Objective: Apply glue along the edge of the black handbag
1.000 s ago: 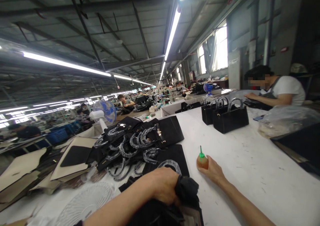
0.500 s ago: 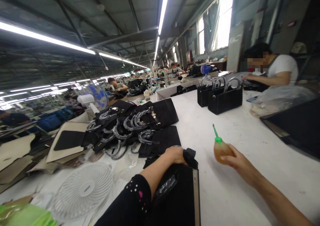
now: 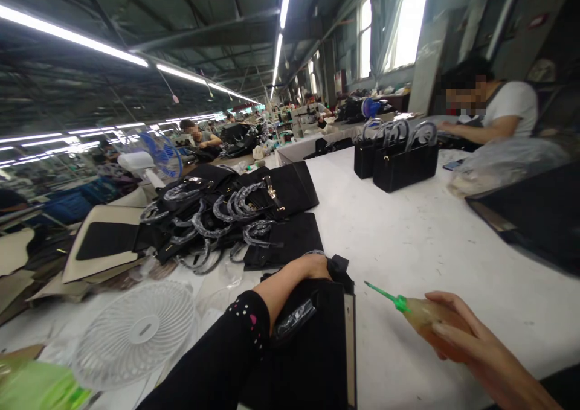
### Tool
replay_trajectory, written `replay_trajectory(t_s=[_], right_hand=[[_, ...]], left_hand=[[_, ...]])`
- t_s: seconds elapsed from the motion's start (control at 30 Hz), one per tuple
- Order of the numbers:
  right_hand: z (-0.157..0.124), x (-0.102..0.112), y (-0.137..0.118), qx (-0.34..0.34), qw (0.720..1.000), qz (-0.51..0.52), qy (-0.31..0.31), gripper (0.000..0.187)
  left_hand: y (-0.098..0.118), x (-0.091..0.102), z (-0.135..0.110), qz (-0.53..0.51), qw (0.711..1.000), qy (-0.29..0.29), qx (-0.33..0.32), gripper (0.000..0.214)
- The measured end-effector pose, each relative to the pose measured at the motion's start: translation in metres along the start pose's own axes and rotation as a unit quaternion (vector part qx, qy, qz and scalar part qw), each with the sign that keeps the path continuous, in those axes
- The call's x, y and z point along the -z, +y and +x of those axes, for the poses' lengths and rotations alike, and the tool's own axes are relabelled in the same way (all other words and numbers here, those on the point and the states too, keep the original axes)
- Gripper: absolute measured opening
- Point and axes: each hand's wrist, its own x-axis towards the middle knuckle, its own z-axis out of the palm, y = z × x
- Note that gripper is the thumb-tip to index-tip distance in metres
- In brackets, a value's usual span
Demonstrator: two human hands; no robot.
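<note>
My right hand is wrapped round a glue bottle, a soft amber squeeze bottle with a green cap and a long thin green nozzle. The bottle is tilted, its nozzle pointing left toward a black handbag standing before me. A light-coloured strip shows along the bag's right edge. My left hand grips the far end of this bag, beside a loose black strap piece; its fingertips are hidden. Plastic wrap covers a handle on the bag, below my left forearm.
Black handbags with wrapped handles lie piled at left on the white table. Finished-looking bags stand farther back. A white fan is at lower left, a plastic bag at right. A co-worker sits beyond.
My right hand has moved lower and nearer to me, tipping the bottle from nearly upright until its nozzle points left. My left hand keeps its place on the bag. The view has shifted slightly.
</note>
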Motion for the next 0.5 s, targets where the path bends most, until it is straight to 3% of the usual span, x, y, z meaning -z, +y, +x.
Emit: replay_trajectory(t_s=[0.17,0.37,0.5], right_hand=[[0.017,-0.002,0.009,0.068,0.995,-0.068,0.027,0.062],[0.032,-0.006,0.006,0.145,0.969,-0.2,-0.018,0.051],[0.04,-0.006,-0.001,0.175,0.958,-0.225,-0.037,0.044]], left_hand=[[0.0,-0.002,0.0,-0.003,1.0,0.011,0.017,0.045],[-0.008,-0.007,0.004,-0.015,1.0,0.021,0.015,0.045],[-0.012,-0.01,0.006,-0.025,0.999,0.02,-0.005,0.042]])
